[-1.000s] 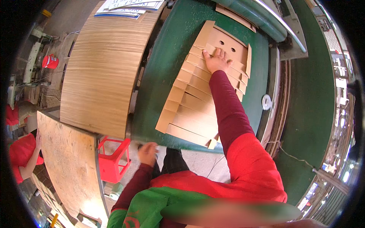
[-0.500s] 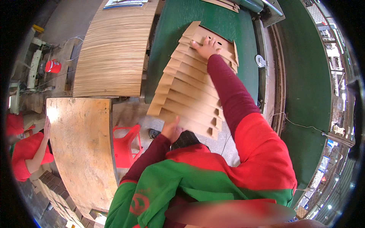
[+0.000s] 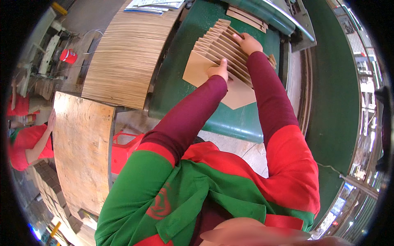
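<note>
A row of brown folded cardboard pieces (image 3: 219, 80) stands close together on the green conveyor belt (image 3: 170, 88), upper edges up and slightly fanned. At the near end my left hand (image 3: 218, 70) grips the nearest piece, its thumb over the upper edge and its other fingers mostly hidden. My right hand (image 3: 249, 43) closes on the far right part of the row, thumb toward the left. Some of its fingers are out of sight behind the cardboard.
Left of the belt is a large stack of flat cardboard (image 3: 127, 53) with papers (image 3: 154, 6) on top. More cardboard pieces (image 3: 246, 18) lie by the roller (image 3: 271, 16). A wooden board (image 3: 82, 143), a red stool (image 3: 123, 149) and another person (image 3: 33, 145) are at left.
The cardboard pieces have moved forward from the belt's near edge and now stand up instead of lying overlapped. My left hand has reached forward; my right hand has shifted right and closed.
</note>
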The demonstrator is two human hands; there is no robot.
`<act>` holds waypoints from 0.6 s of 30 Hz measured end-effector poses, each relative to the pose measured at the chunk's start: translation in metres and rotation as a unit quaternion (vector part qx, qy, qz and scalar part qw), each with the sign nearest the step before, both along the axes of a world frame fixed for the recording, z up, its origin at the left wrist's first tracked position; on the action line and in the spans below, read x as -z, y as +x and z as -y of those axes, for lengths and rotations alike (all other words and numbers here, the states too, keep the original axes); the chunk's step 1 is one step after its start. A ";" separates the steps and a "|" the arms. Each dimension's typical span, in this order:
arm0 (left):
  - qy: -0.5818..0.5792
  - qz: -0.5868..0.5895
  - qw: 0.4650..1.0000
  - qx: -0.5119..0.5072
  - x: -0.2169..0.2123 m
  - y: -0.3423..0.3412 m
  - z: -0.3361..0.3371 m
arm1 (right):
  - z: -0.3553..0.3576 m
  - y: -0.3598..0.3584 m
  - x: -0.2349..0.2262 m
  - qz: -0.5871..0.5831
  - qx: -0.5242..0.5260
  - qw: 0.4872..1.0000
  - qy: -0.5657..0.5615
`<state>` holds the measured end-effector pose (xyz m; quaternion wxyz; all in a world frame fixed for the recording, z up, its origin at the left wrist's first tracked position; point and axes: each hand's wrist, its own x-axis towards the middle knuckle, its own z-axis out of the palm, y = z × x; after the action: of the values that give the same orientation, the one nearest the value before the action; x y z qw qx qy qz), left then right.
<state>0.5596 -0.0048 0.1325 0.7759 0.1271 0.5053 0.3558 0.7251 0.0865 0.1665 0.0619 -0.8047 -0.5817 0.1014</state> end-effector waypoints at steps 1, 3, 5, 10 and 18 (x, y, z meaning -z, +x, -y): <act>-0.008 -0.035 0.999 0.014 0.005 0.009 -0.010 | -0.001 -0.001 -0.003 -0.021 -0.012 0.999 -0.022; -0.029 -0.053 0.998 0.021 0.014 0.025 -0.023 | 0.003 -0.004 -0.005 -0.061 -0.014 0.997 -0.053; -0.058 -0.042 0.997 0.026 0.019 0.030 -0.033 | 0.015 -0.007 -0.006 -0.094 -0.014 0.993 -0.076; -0.052 0.093 0.993 0.046 0.020 0.014 -0.041 | 0.057 -0.017 -0.014 -0.121 -0.136 0.981 -0.066; -0.082 0.170 0.975 0.121 0.097 0.040 -0.058 | 0.069 -0.062 -0.044 0.113 -0.131 0.979 -0.109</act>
<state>0.5997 0.0537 0.0356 0.8954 0.0615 0.3744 0.2329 0.6634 0.0173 0.2105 -0.1065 -0.7298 -0.6706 0.0796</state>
